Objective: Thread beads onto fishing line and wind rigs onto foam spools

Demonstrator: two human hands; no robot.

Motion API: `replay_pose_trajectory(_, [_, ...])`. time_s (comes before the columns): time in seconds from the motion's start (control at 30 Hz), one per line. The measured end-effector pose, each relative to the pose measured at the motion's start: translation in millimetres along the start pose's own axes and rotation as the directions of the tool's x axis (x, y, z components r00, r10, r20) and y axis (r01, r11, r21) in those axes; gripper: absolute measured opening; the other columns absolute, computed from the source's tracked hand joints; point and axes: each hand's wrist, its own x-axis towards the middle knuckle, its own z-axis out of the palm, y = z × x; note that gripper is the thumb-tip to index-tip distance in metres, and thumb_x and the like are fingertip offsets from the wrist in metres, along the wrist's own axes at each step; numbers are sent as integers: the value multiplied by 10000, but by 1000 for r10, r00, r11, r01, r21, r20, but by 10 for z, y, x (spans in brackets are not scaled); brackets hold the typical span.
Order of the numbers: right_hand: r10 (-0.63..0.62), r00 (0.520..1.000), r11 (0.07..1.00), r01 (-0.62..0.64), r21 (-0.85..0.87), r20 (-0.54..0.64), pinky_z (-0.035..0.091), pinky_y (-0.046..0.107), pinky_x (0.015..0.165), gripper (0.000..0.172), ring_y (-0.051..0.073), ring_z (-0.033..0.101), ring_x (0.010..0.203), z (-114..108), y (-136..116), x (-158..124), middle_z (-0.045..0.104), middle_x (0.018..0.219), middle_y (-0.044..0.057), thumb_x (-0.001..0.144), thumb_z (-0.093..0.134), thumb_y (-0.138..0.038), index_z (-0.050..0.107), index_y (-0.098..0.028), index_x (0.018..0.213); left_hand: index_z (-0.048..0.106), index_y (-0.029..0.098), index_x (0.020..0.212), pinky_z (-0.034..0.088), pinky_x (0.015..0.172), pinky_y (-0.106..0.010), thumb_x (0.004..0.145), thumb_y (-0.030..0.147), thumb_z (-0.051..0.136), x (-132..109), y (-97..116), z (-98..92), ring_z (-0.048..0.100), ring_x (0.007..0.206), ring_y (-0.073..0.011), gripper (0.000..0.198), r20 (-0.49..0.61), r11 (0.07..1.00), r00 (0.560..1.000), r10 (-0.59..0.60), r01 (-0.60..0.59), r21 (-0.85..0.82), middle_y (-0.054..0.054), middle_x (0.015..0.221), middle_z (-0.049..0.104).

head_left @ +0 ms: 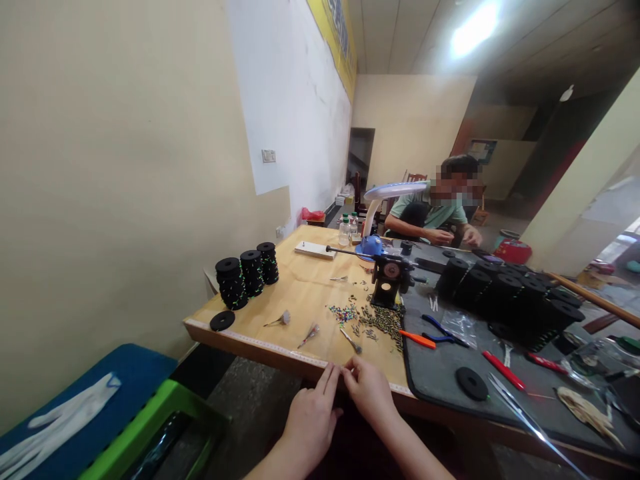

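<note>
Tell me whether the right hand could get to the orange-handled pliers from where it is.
Probably yes. The right hand sits at the table edge, and the orange-handled pliers lie just beyond it at the mat's edge, with only small loose beads nearby.

Matt pale wooden table (305, 293)

The wooden table (305, 293) carried 3 stacks of black spools (247, 272) near its left edge, scattered beads (367, 319) at the middle, and a dark mat (440, 373) covering its right side.
</note>
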Motion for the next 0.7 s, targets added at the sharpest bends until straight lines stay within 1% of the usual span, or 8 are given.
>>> replay_pose_trajectory(0.1, [23,998,999,-26,47,57,313,219,508,180,163,609,561,-39,20,14,692,604,12,835,508,-287,639,-216,735,437,158,1356,542,711,-395,747,98,538,26,35,-48,692,799,-285,621,16,999,1000,-15,15,39,-145,1396,459])
replay_pose_trajectory(0.23, [36,986,995,-52,91,166,313,203,486,145,144,598,512,-115,91,12,678,526,-12,782,511,-202,641,-206,720,441,137,1353,553,675,-407,766,111,542,34,59,-74,699,758,-292,596,33,997,999,-14,12,82,-164,1386,463])
replay_pose_trajectory(0.37, [45,977,993,-67,101,207,304,187,452,150,121,574,445,-220,242,5,657,480,-31,770,502,-179,639,-198,712,449,137,1349,557,641,-402,786,126,537,35,84,-87,703,720,-289,570,44,993,999,-11,6,117,-166,1386,460])
replay_pose_trajectory(0.43, [57,980,993,-75,89,192,302,185,459,150,119,577,462,-280,321,-2,664,502,-27,772,498,-172,636,-194,718,451,144,1348,558,639,-393,792,127,535,37,99,-90,705,720,-286,562,39,991,999,-14,8,134,-164,1387,459])
replay_pose_trajectory(0.53, [72,988,996,-79,48,134,302,192,500,131,129,592,549,-360,402,-35,688,588,-6,758,518,-161,638,-194,717,454,150,1346,563,640,-378,808,132,526,43,118,-94,707,722,-273,543,43,986,999,-18,11,164,-155,1393,451])
replay_pose_trajectory(0.7, [84,995,996,-83,-29,51,288,216,539,135,146,584,614,-418,436,-120,692,675,25,769,534,-182,657,-197,717,442,143,1348,570,658,-355,822,173,549,45,127,-99,710,731,-247,537,56,982,998,-31,20,190,-145,1405,430])
